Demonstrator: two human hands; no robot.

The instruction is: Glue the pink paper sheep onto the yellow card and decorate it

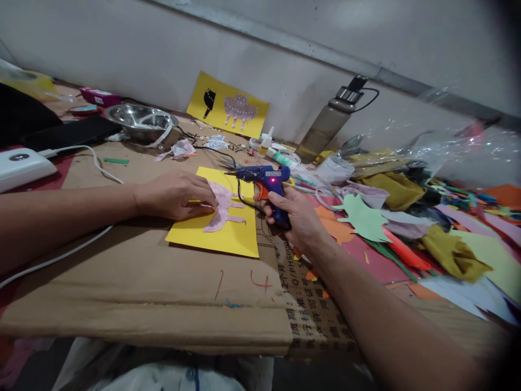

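My right hand (295,212) is wrapped round the grip of a blue glue gun (262,174) with an orange trigger and a lit red light. Its nozzle points left, above the top edge of a yellow card (240,244). On that card lies a lilac cutout (222,203) with several thin strips sticking out to the right. My left hand (181,193) rests over the card's left part, fingers curled together, with the tips closed at the cutout's left edge. The fingertips partly hide that edge.
A finished yellow card (248,111) leans on the wall. Behind my left hand stands a steel bowl (140,122). A grey bottle (328,122) and small glue bottle (266,142) stand at the back. Coloured scraps (399,217) crowd the right; a white cable (95,157) crosses the left.
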